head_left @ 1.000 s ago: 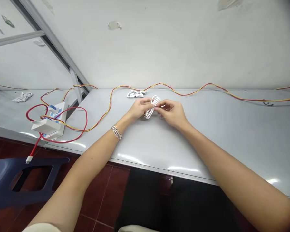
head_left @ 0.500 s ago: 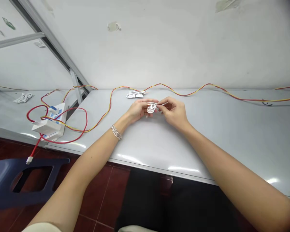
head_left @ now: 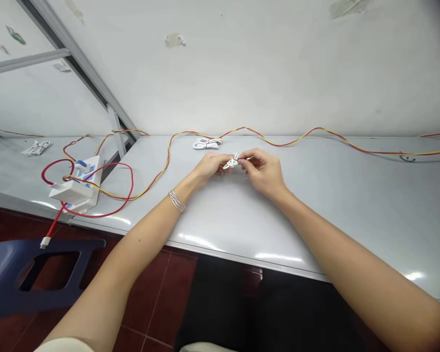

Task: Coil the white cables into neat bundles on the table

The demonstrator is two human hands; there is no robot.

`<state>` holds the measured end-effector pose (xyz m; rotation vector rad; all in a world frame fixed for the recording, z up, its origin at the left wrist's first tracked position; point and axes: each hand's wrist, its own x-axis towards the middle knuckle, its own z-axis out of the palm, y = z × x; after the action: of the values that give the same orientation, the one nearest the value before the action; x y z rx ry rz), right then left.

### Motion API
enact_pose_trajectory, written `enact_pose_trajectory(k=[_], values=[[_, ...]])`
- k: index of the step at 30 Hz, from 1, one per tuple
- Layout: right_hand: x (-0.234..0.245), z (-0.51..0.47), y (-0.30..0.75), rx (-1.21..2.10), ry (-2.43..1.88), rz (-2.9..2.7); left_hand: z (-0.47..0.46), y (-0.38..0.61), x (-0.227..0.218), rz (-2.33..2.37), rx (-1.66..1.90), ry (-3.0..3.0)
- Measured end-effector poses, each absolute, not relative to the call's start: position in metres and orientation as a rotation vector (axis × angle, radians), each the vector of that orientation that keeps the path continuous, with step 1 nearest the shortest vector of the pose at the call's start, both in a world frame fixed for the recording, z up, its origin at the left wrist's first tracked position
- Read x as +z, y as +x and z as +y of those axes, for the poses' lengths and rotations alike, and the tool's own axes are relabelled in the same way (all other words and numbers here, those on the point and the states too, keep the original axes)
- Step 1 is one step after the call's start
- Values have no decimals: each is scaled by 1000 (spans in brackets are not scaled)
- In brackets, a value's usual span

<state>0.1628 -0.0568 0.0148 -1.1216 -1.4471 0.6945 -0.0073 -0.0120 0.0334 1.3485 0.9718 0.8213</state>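
Observation:
Between my two hands, just above the table, is a small coiled white cable. My left hand has its fingers closed at the left side of the coil. The fingertips of my right hand pinch its right side, at what looks like a dark tie; the tie is too small to make out clearly. A second white cable bundle, bound with a dark tie, lies on the table behind my left hand.
A white power strip with a white adapter and a looped red cable stands at left. A twisted red-yellow wire runs along the wall. Another white cable bundle lies far left. A blue stool is below the table edge.
The coiled cable has turned between my hands, so its loops now point up and to the left instead of hanging down. My hands have hardly moved.

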Motion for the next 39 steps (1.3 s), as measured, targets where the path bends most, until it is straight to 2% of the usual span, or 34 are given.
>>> enact_pose_trajectory(k=[4, 14, 22, 31, 39], values=[[16, -58, 162, 680, -1120, -1451, -9, -7, 31, 909, 878, 1363], [12, -49, 169, 586, -1259, -1363, -17, -11, 36, 689, 748, 1366], [13, -52, 168, 536, -1355, -1544, -15, -14, 35, 683, 966, 1373], [14, -51, 171, 396, -1324, -1529, -16, -7, 34, 905, 1063, 1441], [16, -52, 173, 333, -1363, -1493, 5, -16, 20, 1557, 1203, 1550]])
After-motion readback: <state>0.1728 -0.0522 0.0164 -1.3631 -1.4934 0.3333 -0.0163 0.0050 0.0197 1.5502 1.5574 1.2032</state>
